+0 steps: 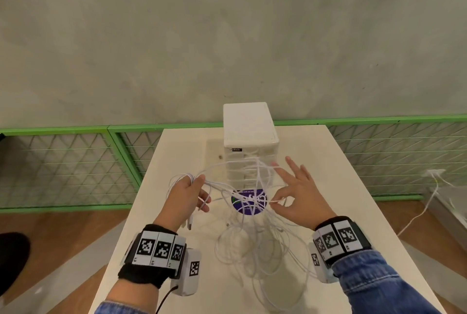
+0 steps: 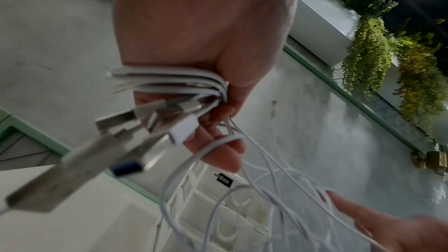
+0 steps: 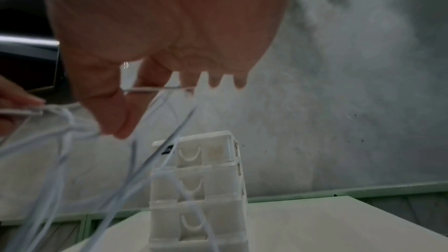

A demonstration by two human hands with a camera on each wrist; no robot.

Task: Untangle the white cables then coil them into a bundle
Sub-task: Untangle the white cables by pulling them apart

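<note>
At the lower middle of the head view, above the table [image 1: 328, 162], you are in the untangling step, I judge; no coiling has begun. Start at the left: your left hand [image 1: 185, 196] has its fingers curled round a gathered bunch of the cables [image 1: 242, 188], and the left wrist view shows the strands crossing your palm with the plugs [image 2: 145, 122] sticking out below it. From there the strands stretch across the middle of the frame to your right hand [image 1: 300, 194], which pinches a single strand between thumb and forefinger while the other fingers spread out straight. The rest of the tangle hangs down and pools in loose loops on the table at the lower centre.

The next move probably calls for drawing that pinched strand free of the crossings without tightening them.

Just behind the stretched strands stands a white drawer box [image 1: 250, 136], and a purple sticker [image 1: 249, 202] shows through them. Some strands appear to cross in front of the box and could snag it. At the far right, another wire [image 1: 427, 206] trails over the floor.
</note>
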